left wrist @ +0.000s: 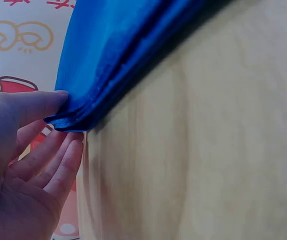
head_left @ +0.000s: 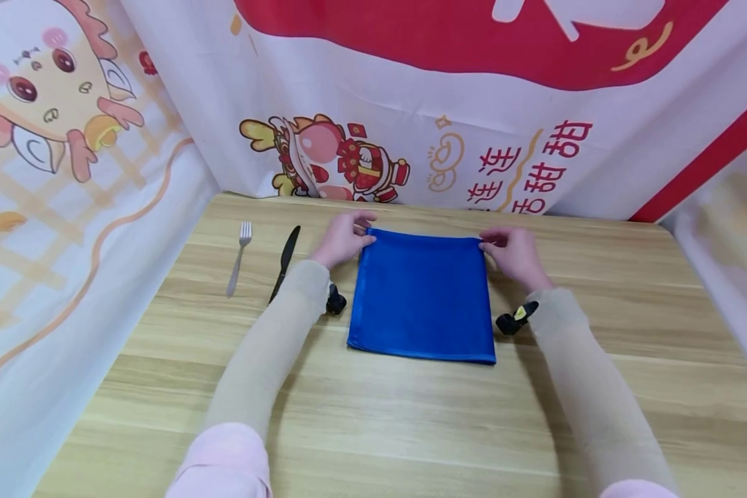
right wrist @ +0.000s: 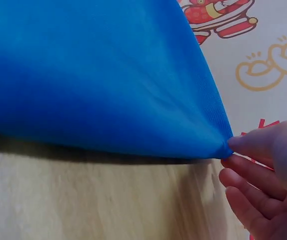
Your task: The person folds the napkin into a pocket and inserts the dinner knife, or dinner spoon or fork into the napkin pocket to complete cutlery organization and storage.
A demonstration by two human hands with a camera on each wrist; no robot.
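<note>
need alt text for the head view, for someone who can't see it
A person's left hand and right hand pinch the far corners of a blue cloth over a wooden table. A fork and dark knife lie to the left; a printed curtain hangs behind.

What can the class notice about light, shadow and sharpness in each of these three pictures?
Head view: soft light, a faint shadow on the table beside the right sleeve, and the fork fairly crisp; left wrist view: the table looks blurred, with dark shadow along the edge of the cloth; right wrist view: the table is soft again, and the cloth shades from bright to dark blue.
</note>
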